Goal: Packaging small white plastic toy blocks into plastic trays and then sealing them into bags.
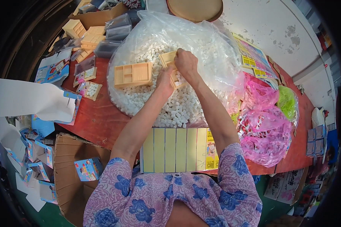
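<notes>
A small cream compartment tray is held tilted over an open clear plastic bag of small white cubes. My left hand is closed on the tray's lower left side. My right hand is over the tray's right part, its fingers curled in; what they hold, if anything, is hidden. Several white cubes lie in the tray's lower compartment. Left of my hands, a second cream compartment tray rests on the cubes, its visible compartments holding nothing.
On the red table, a clear bag spreads behind the cubes. Pink bags lie right. Filled trays, clear covers and stacked cream trays stand left. A yellow striped sheet and cardboard box are nearest me.
</notes>
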Demonstrator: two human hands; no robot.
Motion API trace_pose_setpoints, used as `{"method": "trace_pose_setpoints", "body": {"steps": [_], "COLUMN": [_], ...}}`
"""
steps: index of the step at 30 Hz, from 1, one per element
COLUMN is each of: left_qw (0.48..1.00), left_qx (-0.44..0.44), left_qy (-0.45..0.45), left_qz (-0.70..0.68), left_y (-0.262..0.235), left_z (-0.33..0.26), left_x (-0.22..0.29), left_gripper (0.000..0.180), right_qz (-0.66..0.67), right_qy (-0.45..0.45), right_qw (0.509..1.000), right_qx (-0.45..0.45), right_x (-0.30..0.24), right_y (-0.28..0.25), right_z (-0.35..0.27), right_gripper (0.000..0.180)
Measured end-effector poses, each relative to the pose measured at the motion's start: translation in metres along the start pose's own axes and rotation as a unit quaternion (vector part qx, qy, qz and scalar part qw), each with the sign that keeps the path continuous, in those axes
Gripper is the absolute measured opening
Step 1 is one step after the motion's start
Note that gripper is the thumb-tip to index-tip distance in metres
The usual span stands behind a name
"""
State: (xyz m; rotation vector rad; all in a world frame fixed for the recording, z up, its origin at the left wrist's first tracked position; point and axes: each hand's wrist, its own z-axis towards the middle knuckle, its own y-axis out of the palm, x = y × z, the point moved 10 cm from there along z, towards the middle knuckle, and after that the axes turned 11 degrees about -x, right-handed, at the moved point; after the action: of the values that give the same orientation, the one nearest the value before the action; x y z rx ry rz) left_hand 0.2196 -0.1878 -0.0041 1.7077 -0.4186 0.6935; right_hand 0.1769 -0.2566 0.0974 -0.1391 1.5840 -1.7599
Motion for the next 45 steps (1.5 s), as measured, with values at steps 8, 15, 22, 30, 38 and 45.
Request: {"method": "trace_pose_setpoints", "body": {"steps": [8,15,22,30,38,45], "left_qw": [0.995,0.998,0.997,0.996,0.998,0.999], "left_qx": [0.024,0.014,-0.011,0.048,0.028,-0.002], "left_qy": [-0.035,-0.034,-0.036,-0.046,-0.01,-0.05], "left_qz": [-0.092,-0.059,-0.063,-0.066,-0.054,-0.003], "left_y": [-0.023,-0.023,-0.012,-0.005,-0.019,-0.017], "left_z": [0.005,0.009,0.006,-0.012,-0.003,-0.013], "left_x": [-0.007,-0.012,-0.008,0.005,0.008,0.015], "left_gripper": [0.027,0.032,0.028,0.032,0.03,0.028], "right_qz": [0.108,0.099,-0.081,0.093,0.196,0.196], "right_qy": [-0.129,-0.091,-0.071,-0.1,-0.07,0.153], "right_qw": [0.981,0.989,0.98,0.988,0.976,0.965], "right_qx": [-0.095,-0.066,-0.168,-0.069,-0.069,0.077], "right_x": [-0.006,0.009,-0.006,0.007,0.041,0.157], "right_y": [0.014,0.001,0.015,-0.005,-0.056,-0.125], "right_z": [-0.036,-0.023,-0.009,-0.021,-0.126,-0.262], "right_gripper": [0.016,0.015,0.014,0.015,0.014,0.012]}}
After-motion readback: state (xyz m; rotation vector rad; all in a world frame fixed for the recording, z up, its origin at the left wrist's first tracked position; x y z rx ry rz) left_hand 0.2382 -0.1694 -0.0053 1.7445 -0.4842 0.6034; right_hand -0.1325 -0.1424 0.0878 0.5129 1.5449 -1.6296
